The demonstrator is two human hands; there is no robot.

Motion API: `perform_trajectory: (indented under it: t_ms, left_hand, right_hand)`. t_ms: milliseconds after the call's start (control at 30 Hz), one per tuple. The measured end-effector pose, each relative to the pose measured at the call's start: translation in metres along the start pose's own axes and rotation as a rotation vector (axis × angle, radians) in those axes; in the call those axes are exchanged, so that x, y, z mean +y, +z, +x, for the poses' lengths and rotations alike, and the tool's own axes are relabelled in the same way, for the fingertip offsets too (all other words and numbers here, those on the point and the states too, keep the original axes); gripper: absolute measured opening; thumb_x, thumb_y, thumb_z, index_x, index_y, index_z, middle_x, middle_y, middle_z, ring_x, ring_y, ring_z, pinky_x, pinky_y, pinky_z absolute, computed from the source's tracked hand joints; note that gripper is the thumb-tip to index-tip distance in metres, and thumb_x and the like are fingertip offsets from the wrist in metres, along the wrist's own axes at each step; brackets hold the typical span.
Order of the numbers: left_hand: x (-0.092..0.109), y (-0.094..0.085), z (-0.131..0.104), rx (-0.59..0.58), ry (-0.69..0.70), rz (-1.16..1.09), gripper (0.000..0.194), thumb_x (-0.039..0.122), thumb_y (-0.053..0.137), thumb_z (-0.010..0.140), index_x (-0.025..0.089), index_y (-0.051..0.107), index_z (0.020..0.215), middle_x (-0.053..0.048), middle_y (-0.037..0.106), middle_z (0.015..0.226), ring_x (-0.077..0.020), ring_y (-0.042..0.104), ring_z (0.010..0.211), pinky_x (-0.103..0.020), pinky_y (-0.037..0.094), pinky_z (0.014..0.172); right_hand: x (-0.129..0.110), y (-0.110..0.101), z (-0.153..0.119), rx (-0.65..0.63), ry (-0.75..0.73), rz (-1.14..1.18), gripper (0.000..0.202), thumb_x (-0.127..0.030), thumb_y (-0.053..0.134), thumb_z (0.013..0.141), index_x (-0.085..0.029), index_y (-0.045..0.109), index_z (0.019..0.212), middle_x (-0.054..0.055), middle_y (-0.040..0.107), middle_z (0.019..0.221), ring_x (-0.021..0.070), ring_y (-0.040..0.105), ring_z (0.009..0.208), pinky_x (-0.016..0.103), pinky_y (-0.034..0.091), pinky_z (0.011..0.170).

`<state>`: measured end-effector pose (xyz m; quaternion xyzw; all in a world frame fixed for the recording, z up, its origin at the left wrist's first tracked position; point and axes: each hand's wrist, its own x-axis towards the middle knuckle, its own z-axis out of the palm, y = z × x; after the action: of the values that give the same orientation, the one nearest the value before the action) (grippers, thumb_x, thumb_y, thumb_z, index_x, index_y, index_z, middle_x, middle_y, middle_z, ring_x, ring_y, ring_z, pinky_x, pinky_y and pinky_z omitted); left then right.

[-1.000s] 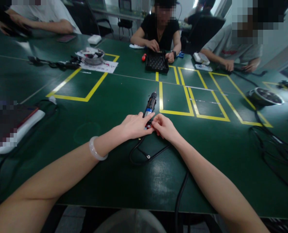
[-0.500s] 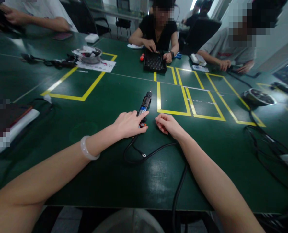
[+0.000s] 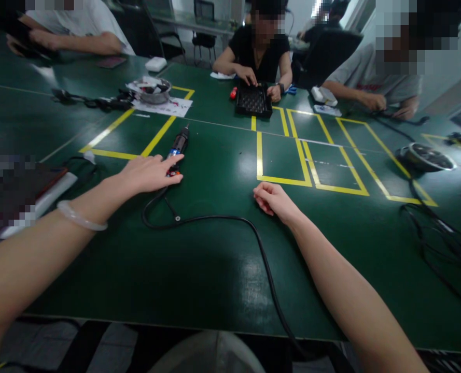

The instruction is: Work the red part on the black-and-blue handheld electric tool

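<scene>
My left hand (image 3: 147,173) lies over the body of a black electric screwdriver (image 3: 181,140) with a blue band, its fingers around the near part. The tool's bit end points away from me, beside a yellow tape outline at left. A black power cable (image 3: 210,217) runs from the tool's rear across the green table (image 3: 199,269) and over the front edge. My right hand (image 3: 272,198) rests on the table with fingers curled in, just in front of the yellow tape outlines (image 3: 284,181). Nothing shows in it, and it is apart from the tool.
A metal bowl of parts (image 3: 158,93) stands on paper at back left. Across the table, a person handles a black tray (image 3: 253,106); other people work at both sides. Another round metal bowl (image 3: 428,157) and loose cables (image 3: 428,233) lie at right. A device (image 3: 16,186) sits at left.
My left hand has moved left and slightly away from me with the electric screwdriver, drawing the cable out across the table. My right hand has stayed nearly in place, still curled.
</scene>
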<state>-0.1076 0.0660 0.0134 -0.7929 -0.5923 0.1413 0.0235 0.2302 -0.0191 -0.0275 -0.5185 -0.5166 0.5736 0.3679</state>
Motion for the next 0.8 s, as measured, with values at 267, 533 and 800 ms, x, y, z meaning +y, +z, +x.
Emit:
perform_trajectory:
  t_ms: [267, 533, 800]
  left_hand:
    - [-0.095, 0.014, 0.037, -0.107, -0.193, 0.132, 0.081, 0.07, 0.027, 0.096, 0.026, 0.015, 0.163, -0.014, 0.058, 0.135, -0.0309, 0.052, 0.112, -0.043, 0.032, 0.096]
    - [-0.161, 0.031, 0.071, -0.169, -0.323, 0.137, 0.095, 0.083, 0.025, 0.088, 0.024, 0.018, 0.162, -0.01, 0.051, 0.144, -0.0312, 0.042, 0.122, -0.049, 0.014, 0.105]
    - [-0.134, 0.012, 0.07, -0.262, -0.363, 0.128, 0.135, 0.101, 0.027, 0.058, 0.011, 0.024, 0.158, -0.01, 0.061, 0.132, -0.0336, 0.042, 0.122, -0.043, 0.019, 0.097]
  right_hand:
    - [0.0, 0.001, -0.001, 0.019, -0.016, -0.034, 0.02, -0.033, 0.059, 0.085, -0.019, 0.049, 0.074, -0.009, 0.045, 0.046, 0.0049, 0.036, 0.034, 0.016, 0.023, 0.03]
    - [0.003, 0.001, 0.001, 0.029, -0.031, -0.036, 0.018, -0.033, 0.059, 0.084, -0.019, 0.051, 0.077, -0.008, 0.048, 0.049, 0.0054, 0.04, 0.036, 0.015, 0.027, 0.029]
    - [0.003, 0.003, 0.002, 0.027, -0.029, -0.029, 0.02, -0.035, 0.061, 0.082, -0.019, 0.052, 0.078, -0.007, 0.05, 0.052, 0.0062, 0.044, 0.038, 0.016, 0.03, 0.029]
